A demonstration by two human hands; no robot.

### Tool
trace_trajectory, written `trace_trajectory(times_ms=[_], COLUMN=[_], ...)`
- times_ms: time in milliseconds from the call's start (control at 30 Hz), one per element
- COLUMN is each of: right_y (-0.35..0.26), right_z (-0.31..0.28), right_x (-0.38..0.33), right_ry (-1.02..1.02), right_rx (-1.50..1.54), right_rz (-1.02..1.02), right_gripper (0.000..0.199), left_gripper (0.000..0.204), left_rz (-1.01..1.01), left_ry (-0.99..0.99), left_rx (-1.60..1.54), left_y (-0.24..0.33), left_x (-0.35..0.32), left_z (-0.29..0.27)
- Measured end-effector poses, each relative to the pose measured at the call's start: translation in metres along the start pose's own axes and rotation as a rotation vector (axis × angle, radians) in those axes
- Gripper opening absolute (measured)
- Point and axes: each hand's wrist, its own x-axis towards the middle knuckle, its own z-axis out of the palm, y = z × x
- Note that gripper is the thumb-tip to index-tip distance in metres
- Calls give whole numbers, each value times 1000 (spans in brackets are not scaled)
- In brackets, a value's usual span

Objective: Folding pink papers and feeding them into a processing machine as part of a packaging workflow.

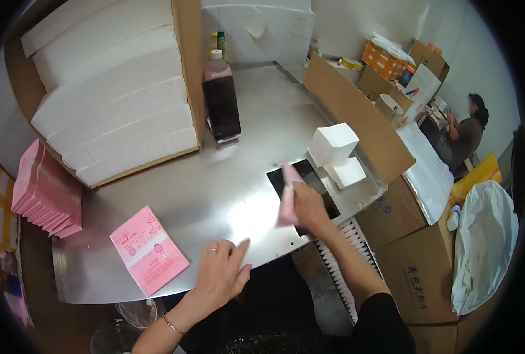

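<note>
A pink packet [287, 203] is held in my right hand [311, 206], tilted over the dark rectangular opening [311, 172] in the metal table; motion blurs its edges. My left hand [221, 268], wearing a ring and a bracelet at the wrist, hovers by the table's front edge with its fingers apart and nothing in them. To its left lies a flat pile of pink printed packets [149, 251]. Just beyond the opening, folded white tissues stand in a tall stack [335, 143] beside a lower one [346, 172].
A large carton [189, 71] of white tissue stacks stands at the back left. Pink packets [49, 192] are piled at the left edge. A dark phone [221, 109] leans before a bottle [216, 64]. Cartons [419, 286] and a white bag [486, 248] stand right; a person sits beyond.
</note>
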Motion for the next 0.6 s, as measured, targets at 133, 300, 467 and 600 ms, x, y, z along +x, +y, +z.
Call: trace_trajectory(times_ms=[133, 300, 467, 600], right_y=[5, 33, 69, 74], right_z=[-27, -75, -66, -72], right_x=[-10, 6, -1, 3], right_ry=[-353, 500, 333, 365], right_rx=[-412, -674, -551, -434], right_rz=[43, -78, 95, 26], right_gripper=[17, 15, 15, 13], left_gripper=[19, 27, 24, 26], left_rz=[31, -336, -366, -169], left_ry=[2, 237, 44, 162], left_rx=[-153, 428, 491, 119], left_y=[-7, -41, -55, -21], left_x=[-8, -47, -57, -20], left_z=[-17, -72, -80, -62])
